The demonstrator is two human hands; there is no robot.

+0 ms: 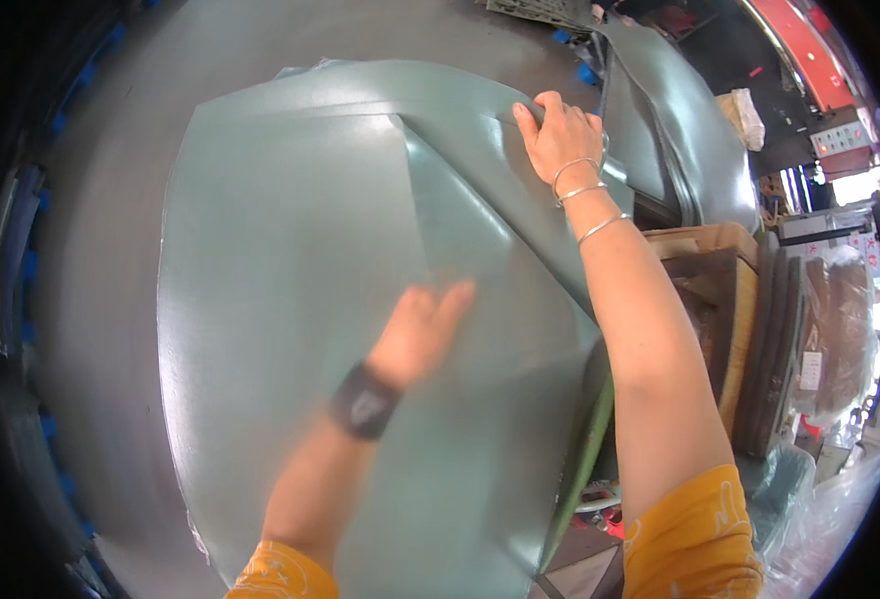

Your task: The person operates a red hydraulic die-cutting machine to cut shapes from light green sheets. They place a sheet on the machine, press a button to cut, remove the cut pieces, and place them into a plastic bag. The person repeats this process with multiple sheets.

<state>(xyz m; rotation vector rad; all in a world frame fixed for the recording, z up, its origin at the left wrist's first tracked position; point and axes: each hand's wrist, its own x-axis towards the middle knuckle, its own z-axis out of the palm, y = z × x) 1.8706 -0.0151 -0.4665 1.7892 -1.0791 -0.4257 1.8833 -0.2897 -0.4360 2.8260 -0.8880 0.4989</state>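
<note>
Glossy grey-green sheet (280, 250) spread on the grey worktop (110, 349), right hand (565, 138) curled closed on its upper-right edge, left hand (412, 334) motion-blurred over its middle, how open or gripping cannot tell.

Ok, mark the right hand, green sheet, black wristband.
Right hand (566, 140): head view, back of hand.
Green sheet (295, 270): head view, broad face.
Black wristband (365, 400): head view, band's middle.

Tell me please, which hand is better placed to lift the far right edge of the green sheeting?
Probably the right hand: it is at that edge of the green sheeting, while the left hand is blurred over its middle.
</note>
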